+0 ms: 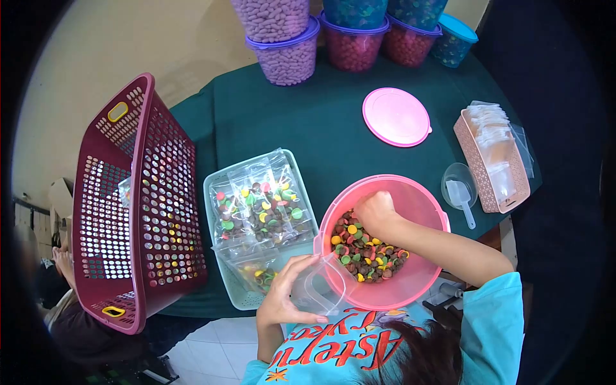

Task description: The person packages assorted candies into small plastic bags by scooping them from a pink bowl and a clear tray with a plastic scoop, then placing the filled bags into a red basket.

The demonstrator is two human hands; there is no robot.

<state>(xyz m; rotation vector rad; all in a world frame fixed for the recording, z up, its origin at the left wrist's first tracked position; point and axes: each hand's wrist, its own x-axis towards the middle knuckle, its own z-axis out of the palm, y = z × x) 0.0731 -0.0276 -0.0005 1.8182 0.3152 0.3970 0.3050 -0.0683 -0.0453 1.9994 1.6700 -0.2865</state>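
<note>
Green tablecloth (327, 128), left hand (284, 296) in half-open grip on clear bag (317, 289), right hand (375, 212) clenched in pink tub (420, 282).

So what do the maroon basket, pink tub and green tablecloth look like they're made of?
Maroon basket: probably molded plastic, smooth, with regular holes. Pink tub: likely plastic too, smooth, highlights on its wall. Green tablecloth: matte fabric by its folds, fiber unclear.

Evenly bright centre, with curved, blackened, fisheye-distorted edges.
</note>
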